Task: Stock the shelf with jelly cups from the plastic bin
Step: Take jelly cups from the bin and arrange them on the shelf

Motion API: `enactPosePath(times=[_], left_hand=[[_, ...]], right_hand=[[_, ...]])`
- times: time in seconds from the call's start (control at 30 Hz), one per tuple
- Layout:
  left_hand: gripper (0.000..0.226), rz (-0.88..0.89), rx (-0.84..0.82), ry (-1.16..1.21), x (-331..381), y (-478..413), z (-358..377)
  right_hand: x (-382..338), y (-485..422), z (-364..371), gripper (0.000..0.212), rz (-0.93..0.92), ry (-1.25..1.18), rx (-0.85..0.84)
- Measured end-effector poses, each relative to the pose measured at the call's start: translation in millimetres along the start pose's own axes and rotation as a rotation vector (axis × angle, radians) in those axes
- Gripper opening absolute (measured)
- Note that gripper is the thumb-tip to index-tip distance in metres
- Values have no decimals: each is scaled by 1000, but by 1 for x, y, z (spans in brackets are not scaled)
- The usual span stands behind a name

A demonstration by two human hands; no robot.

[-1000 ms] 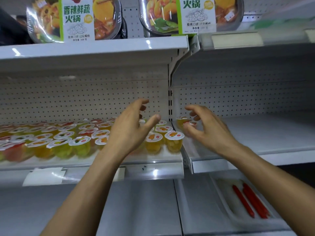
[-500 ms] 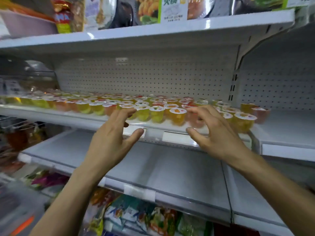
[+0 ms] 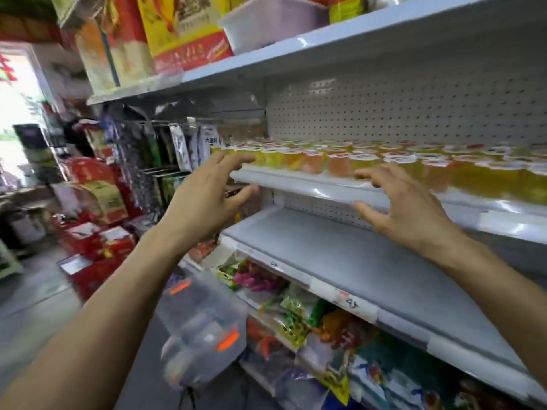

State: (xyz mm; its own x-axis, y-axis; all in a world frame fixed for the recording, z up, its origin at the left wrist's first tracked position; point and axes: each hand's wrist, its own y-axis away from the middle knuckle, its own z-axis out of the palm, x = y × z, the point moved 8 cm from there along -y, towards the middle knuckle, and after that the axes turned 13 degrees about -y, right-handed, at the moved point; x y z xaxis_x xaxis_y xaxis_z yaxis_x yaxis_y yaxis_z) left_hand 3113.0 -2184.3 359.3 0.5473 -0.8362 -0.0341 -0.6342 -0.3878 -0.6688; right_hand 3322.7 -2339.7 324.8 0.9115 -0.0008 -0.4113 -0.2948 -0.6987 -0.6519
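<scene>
both hands empty in front of the stocked shelf

the left hand [image 3: 204, 199] and the right hand [image 3: 405, 208] are raised with fingers spread and loosely bent, holding nothing. the left is at the left end of the shelf [image 3: 296, 182], the right further along its front lip; whether either touches it is unclear. the jelly cups [image 3: 337, 164], yellow, orange and pink, stand in packed rows along that shelf against the pegboard [image 3: 414, 113]. the clear plastic bin [image 3: 204, 327] sits low on the floor beneath the left forearm, blurred, its contents unclear. a bare grey shelf [image 3: 355, 261] lies under the cups, with snack bags [image 3: 296, 315] below it and red boxes [image 3: 97, 241] stacked at far left.
</scene>
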Motion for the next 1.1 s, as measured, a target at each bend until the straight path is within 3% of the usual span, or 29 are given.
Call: enactPosePath(times=[0.3,0.7,0.9,1.1], left_hand=[[45,-16,-57,11,-125,-32,53],[39,-58,-87,60,-242,-137,128],[36,-59,-66,203,-294,-166,164],[29,61,-125,308,-346,-214,202]], right_hand=[[-39,-99,134,41,-27,-25,-57],[-36,-245,217,38,-84,52,-1],[-22,-284,252,34,-35,122,-20],[-31,-333,293,32,27,181,33]])
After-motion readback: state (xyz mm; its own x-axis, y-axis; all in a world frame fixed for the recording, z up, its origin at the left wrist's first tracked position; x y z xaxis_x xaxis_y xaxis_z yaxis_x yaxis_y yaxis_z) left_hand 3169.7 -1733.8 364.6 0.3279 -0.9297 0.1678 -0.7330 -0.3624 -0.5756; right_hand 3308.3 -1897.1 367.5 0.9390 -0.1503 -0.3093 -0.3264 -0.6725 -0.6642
